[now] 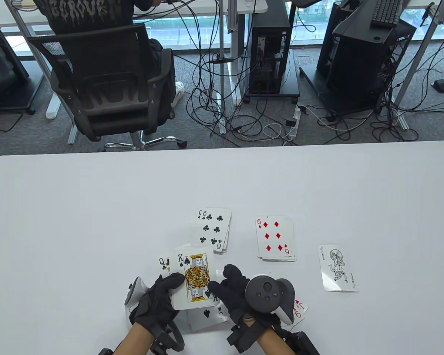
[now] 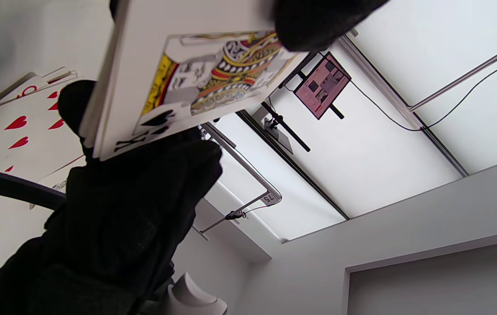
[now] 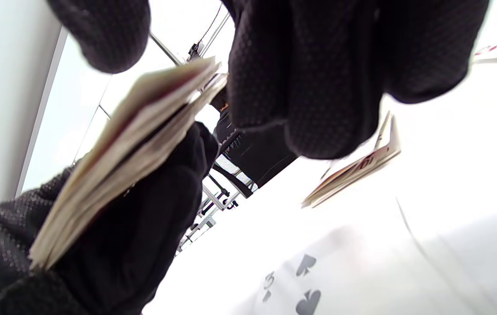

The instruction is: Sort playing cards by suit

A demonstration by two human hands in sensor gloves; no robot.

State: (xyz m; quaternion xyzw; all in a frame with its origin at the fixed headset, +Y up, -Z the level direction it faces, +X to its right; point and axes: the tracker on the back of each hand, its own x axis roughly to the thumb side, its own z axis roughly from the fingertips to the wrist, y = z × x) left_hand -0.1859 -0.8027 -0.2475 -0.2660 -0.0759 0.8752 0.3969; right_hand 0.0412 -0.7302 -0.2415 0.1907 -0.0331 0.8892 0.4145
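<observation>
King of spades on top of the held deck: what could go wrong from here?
1. The king of spades could go onto the six of clubs pile just beyond instead of the spade cards lying under the hands.
2. The right hand touches the deck's edge, so it may drag off two cards.
3. The left hand holds a thick stack; loosening could spill it over the sorted piles.
</observation>
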